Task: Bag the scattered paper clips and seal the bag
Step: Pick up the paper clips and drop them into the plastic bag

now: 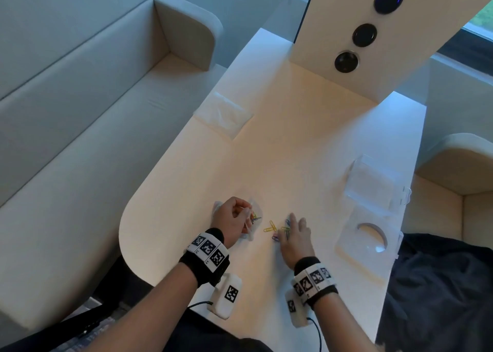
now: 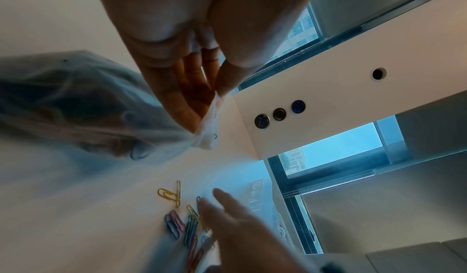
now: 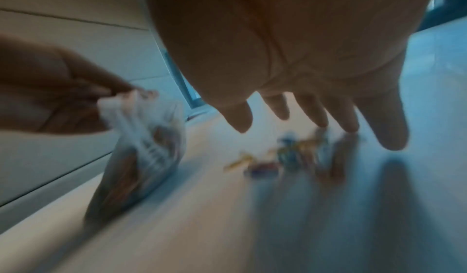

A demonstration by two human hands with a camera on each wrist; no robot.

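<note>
We find the left hand pinching the rim of a small clear plastic bag, fingers and thumb curled on the film; the bag rests on the white table and already holds several coloured paper clips. In the left wrist view the bag billows beneath the fingers, with clips visible through the film. We can read no brand or writing on the bag; pale bands show across it in the right wrist view, but blur prevents any reading.

The right hand lies spread and flat, fingers straight, fingertips on or just above the loose paper clips, gripping nothing. These clips, yellow, blue, green and pink, sit in a small cluster on the table just right of the bag.

We note square black-and-white coded markers on both wristbands; they carry no legible text. A clear plastic container lies well to the right, and a further clear bag lies at the far left edge. Three round dark sockets sit in a white panel beyond
</note>
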